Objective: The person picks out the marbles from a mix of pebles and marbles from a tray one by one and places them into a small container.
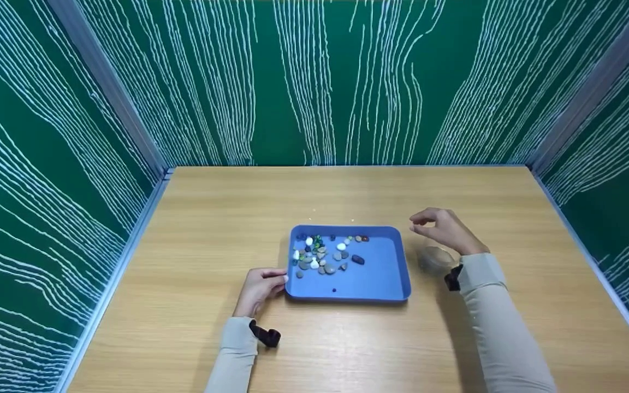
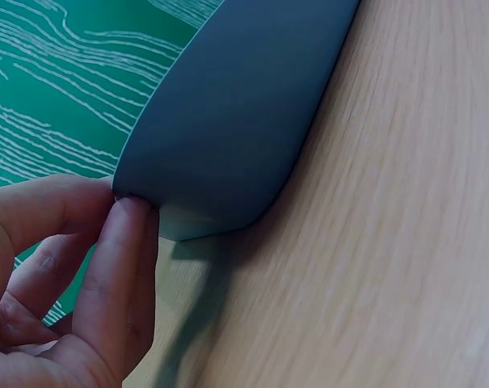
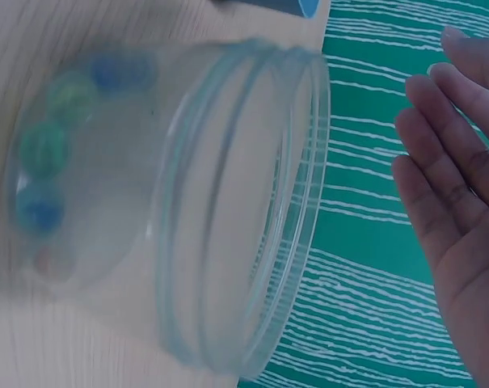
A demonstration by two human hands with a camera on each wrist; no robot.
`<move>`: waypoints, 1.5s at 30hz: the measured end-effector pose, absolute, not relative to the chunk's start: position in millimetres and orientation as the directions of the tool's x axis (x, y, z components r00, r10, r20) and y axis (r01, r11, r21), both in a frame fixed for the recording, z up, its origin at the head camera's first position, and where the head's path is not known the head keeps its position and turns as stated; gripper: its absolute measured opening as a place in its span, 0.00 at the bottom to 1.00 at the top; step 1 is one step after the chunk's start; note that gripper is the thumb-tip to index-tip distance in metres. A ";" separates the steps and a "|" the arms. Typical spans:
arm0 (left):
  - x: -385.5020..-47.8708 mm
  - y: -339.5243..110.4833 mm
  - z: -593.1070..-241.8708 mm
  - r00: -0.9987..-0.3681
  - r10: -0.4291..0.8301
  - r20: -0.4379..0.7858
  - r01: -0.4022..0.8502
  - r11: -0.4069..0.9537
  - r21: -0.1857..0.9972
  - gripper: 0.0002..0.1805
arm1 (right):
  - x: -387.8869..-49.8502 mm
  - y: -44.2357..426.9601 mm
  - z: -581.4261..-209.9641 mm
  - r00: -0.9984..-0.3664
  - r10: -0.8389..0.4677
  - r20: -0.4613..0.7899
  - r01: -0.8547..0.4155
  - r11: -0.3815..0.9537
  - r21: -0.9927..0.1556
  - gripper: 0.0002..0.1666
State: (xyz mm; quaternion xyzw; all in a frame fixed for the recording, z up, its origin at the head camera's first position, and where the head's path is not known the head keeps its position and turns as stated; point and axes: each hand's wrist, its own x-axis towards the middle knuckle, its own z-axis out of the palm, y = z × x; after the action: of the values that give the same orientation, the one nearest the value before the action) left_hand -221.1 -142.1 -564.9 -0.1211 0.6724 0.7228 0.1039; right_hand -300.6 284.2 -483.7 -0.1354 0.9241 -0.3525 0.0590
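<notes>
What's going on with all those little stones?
A person's left hand is pinching the edge of a blue tray. Little stones lie in it, mostly toward the left side. The right hand is in the air just right of the tray, near a clear jar with green and blue marbles inside. I can't see anything held in that hand.

Head view fairly bright w/ pale glare on table [image 1: 369, 338] nr front, soft shadows; L wrist dimmer, tray [image 2: 228, 105] wall shaded; R wrist hazy, marbles [image 3: 44, 149] in jar [image 3: 119, 202] blurred.
</notes>
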 end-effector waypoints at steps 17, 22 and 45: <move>-223.2 -143.1 -565.6 -0.943 -0.015 -0.333 -0.331 -0.072 0.941 0.16 | -312.4 243.5 -480.4 -0.946 -0.322 -0.044 -0.214 0.720 -0.661 0.18; -223.0 -142.7 -565.4 -0.944 -0.018 -0.329 -0.327 -0.074 0.942 0.16 | -316.4 229.2 -481.2 -0.942 -0.333 -0.044 -0.221 0.714 -0.664 0.18; -220.5 -143.3 -562.5 -0.949 0.005 -0.316 -0.315 -0.096 0.944 0.18 | -326.9 173.7 -493.4 -0.902 -0.427 -0.066 -0.266 0.668 -0.695 0.18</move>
State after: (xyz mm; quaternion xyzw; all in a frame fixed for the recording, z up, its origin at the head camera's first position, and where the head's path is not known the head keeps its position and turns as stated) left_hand -220.5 -143.3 -562.5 -0.1170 0.6635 0.7308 0.1095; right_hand -326.9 173.7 -493.4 -0.1912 0.9064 -0.3597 0.1122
